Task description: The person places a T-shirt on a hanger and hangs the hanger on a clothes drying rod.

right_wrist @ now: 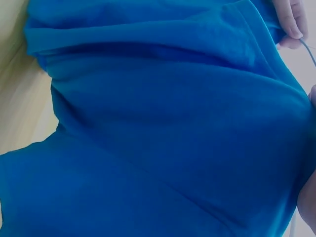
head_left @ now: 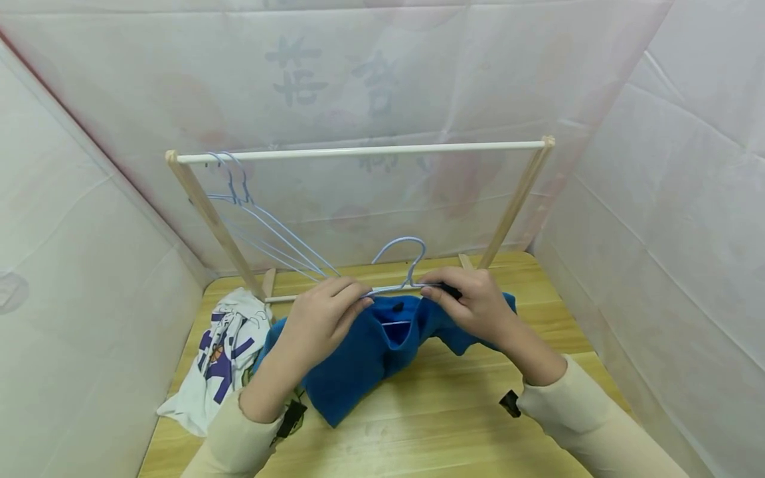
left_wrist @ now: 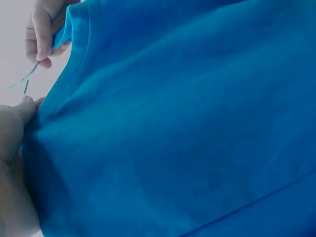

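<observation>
Over the table hangs a blue T-shirt [head_left: 358,365], its neckline around a thin light-blue wire clothes hanger [head_left: 388,289]. The hanger's hook curves upward between the two hands. My left hand [head_left: 325,318] pinches the hanger and the shirt's collar edge on the left of the hook. On the other side, my right hand [head_left: 469,299] pinches the hanger and shirt near the right shoulder. Both wrist views are mostly filled by the blue cloth. At the left wrist view's edge, the left thumb and fingers [left_wrist: 15,123] press at the neckline.
Behind the hands stands a clothes rack with a white rail [head_left: 358,151] and wooden legs. Two empty hangers [head_left: 281,229] hang at its left end. A crumpled white garment [head_left: 224,358] with purple print lies on the wooden table [head_left: 430,425]. Fabric walls [head_left: 669,199] enclose the space.
</observation>
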